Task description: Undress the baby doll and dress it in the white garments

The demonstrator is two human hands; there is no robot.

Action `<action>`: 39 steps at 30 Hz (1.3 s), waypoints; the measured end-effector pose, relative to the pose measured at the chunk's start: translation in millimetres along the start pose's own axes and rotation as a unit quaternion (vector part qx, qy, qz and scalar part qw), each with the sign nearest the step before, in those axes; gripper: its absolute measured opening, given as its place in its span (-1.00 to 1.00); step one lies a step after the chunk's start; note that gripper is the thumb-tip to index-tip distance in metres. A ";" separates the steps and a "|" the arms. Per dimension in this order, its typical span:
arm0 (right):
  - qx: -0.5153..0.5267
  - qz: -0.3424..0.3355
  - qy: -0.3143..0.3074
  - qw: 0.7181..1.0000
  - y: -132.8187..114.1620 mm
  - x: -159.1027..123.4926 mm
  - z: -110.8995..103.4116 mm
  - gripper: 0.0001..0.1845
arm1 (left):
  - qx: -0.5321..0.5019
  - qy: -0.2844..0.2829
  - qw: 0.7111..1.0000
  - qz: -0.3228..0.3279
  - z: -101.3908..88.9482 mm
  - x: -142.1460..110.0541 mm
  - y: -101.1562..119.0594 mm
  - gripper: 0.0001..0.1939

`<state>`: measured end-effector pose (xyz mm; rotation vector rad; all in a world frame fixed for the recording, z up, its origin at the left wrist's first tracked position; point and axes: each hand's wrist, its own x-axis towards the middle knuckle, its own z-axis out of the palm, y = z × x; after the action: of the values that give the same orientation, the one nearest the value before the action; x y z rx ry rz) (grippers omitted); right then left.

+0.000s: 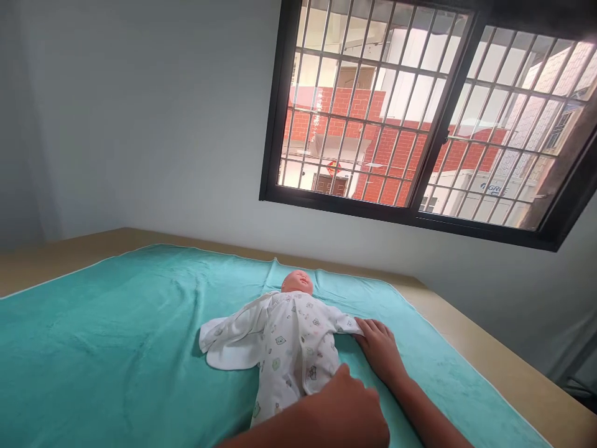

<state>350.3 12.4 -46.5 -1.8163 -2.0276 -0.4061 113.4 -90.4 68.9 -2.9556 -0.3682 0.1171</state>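
Note:
A baby doll (298, 282) lies on its back, head away from me. It wears a white printed baby romper (291, 342), with one sleeve spread to the left and the other to the right. At the end of the right-hand sleeve (344, 323), my right hand (379, 347) has its fingers closed around the cuff. My left hand (352, 404) is curled into a fist over the romper's lower part, nearer to me. Its fingertips are turned away, so whatever they grip is hidden. The doll's legs are out of sight.
A teal sheet (116, 336) with some wrinkles covers most of the tan surface (471, 333) under the doll. Behind it rises a grey wall (153, 124), with a barred, black-framed window (345, 209) at the upper right.

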 end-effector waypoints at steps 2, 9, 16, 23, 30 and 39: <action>0.011 0.022 -0.004 1.000 4.1 0.0 5.3 -0.60 | 0.009 0.027 0.999 -0.016 0.6 3.2 0.6 -0.78; 0.085 0.063 -0.067 0.992 35.4 -6.8 14.4 -0.51 | 0.032 0.046 0.994 -0.092 2.2 -0.4 -1.2 -0.80; 0.197 0.070 -0.012 0.978 41.1 -11.1 -2.7 -0.46 | -0.304 -0.023 0.950 -0.064 -56.8 -57.8 -32.1 -0.75; 0.298 -0.030 0.091 0.950 -6.8 -6.3 -12.0 -0.49 | -0.114 0.206 0.839 -0.490 28.1 -132.7 -131.5 -0.68; 0.226 -0.084 0.011 0.970 -25.2 -11.2 -12.0 -0.70 | -0.084 0.078 0.805 -0.582 97.2 -175.7 -147.5 -0.54; 0.198 -0.058 -0.034 0.978 -22.9 -9.5 -10.2 -0.73 | -0.030 0.183 0.805 -0.563 81.0 -157.5 -130.5 -0.67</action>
<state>329.3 -3.4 -41.0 -1.4918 -2.0858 0.0320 -77.7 7.3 20.2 -2.2020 -1.9208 -0.5931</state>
